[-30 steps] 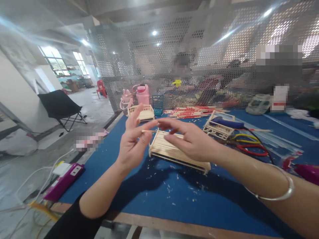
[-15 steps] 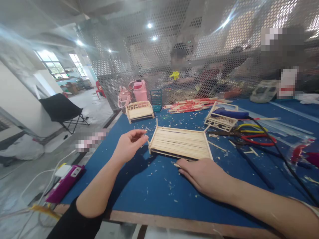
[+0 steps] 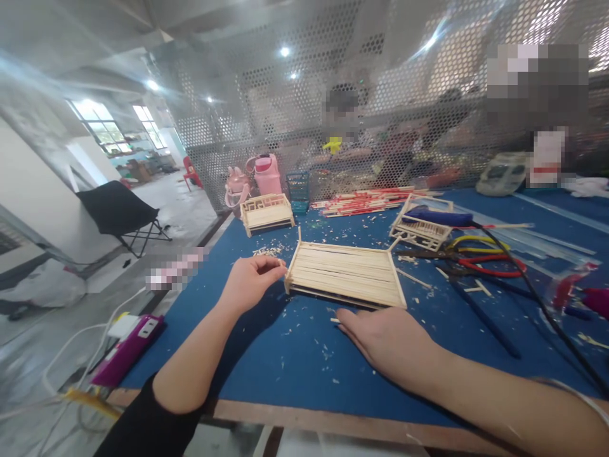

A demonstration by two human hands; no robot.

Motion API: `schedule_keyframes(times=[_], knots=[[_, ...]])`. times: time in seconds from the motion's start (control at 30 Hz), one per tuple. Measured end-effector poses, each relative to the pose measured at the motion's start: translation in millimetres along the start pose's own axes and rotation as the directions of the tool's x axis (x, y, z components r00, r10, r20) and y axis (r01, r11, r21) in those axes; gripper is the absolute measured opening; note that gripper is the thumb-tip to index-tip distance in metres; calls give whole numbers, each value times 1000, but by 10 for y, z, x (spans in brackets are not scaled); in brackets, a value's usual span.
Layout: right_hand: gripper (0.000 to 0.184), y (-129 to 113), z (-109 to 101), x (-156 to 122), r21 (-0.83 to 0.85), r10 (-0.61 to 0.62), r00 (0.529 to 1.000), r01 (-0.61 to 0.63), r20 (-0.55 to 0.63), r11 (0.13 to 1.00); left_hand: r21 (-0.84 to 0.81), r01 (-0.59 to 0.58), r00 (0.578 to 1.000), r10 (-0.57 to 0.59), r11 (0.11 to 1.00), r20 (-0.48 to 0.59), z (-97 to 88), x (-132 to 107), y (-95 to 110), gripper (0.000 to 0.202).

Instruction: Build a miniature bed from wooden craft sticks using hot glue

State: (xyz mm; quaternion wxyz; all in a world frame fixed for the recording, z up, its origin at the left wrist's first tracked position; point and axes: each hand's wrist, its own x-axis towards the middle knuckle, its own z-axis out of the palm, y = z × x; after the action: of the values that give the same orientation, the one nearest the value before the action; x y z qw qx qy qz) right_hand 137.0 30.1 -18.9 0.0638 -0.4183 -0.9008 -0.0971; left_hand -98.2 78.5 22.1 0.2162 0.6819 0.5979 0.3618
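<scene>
A miniature bed-like frame of thin wooden sticks lies on the blue table, with one short post standing at its far left corner and a tilted stick at its far right. My left hand is at the frame's left edge, thumb and fingertips pinched; whatever is between them is too small to make out. In front of the frame's near edge, my right hand rests low over the table with its fingers together. The pale end of a short wooden stick pokes out at its fingertips.
A small stick bench stands at the back left, beside pink bottles. Red-and-pale sticks lie behind. On the right are a blue-handled corded tool, another stick piece and pliers. Wood scraps litter the table.
My left hand has moved slightly down and right, closer to the frame's left edge. My right hand has shifted a little toward me, away from the near edge.
</scene>
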Motion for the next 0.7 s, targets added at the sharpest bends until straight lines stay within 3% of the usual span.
schedule_keyframes(times=[0.27, 0.5, 0.7], knots=[[27, -21, -115, 27, 5, 145, 982, -146, 121, 989, -15, -20, 1000, 20, 1000, -4, 13, 11, -11, 30], [30, -9, -139, -6, 45, 74, 993, -79, 91, 996, -60, -12, 1000, 11, 998, -15, 17, 12, -13, 28], [25, -6, -395, 103, 185, -29, 999, 26, 13, 982, -41, -22, 1000, 22, 999, -14, 23, 11, -13, 27]])
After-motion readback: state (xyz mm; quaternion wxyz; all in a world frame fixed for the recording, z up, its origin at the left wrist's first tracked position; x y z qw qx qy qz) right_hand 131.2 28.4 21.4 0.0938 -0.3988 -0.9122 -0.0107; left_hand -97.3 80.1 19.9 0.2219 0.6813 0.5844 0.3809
